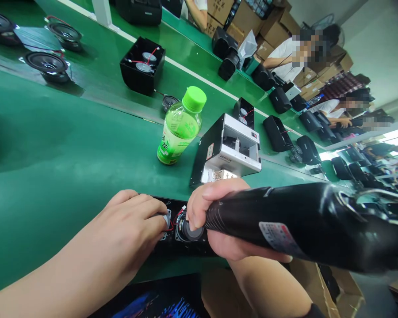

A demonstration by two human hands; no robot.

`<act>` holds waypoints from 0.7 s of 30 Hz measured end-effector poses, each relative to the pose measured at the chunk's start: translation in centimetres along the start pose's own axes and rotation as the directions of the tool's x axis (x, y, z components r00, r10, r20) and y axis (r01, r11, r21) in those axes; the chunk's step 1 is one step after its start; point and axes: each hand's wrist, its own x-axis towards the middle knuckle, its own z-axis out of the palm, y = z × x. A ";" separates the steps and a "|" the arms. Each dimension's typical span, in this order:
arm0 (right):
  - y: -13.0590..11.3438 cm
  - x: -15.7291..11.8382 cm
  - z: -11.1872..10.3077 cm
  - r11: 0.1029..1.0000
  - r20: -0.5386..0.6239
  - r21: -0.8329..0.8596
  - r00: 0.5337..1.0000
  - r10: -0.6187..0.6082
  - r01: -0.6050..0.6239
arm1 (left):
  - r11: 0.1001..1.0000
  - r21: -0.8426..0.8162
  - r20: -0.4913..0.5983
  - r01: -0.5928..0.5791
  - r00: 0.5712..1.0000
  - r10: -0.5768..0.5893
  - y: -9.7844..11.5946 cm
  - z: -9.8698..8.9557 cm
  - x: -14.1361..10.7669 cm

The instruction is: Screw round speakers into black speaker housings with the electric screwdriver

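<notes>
My right hand [219, 216] is wrapped round a black electric screwdriver [268, 221], which is held over a black speaker panel [172, 249]. Beneath its front end sits a round speaker driver [189, 230] with a dark magnet; the screwdriver's tip is hidden by my hand. My left hand [135, 225] rests on the left part of the panel, its fingers curled over a smaller grey speaker driver [166, 219]. Its fingertips are partly hidden. Red wires [175, 218] with a white plug run between the two drivers.
A green-capped drink bottle [179, 128] and a screw feeder [228, 148] stand just beyond the panel. Behind them a conveyor line [99, 84] carries loose speakers [48, 64] and black speaker boxes [144, 66]. Co-workers [285, 62] sit across the line. Cardboard [341, 282] lies at lower right.
</notes>
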 end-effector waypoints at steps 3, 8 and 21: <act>0.7 0.1 0.7 0.989 -0.060 0.087 0.992 -0.112 0.117 | 0.999 0.004 0.018 0.039 0.999 -0.039 -0.2 0.3 -0.2; 1.1 0.3 1.6 0.981 -0.170 0.140 0.979 -0.108 0.132 | 0.998 -0.011 -0.046 0.063 0.997 -0.063 -0.8 0.8 -0.9; -1.2 -0.7 2.4 0.965 -0.393 0.143 0.907 -0.149 0.220 | 0.997 -0.044 -0.108 0.065 0.992 -0.070 -1.8 1.1 -1.8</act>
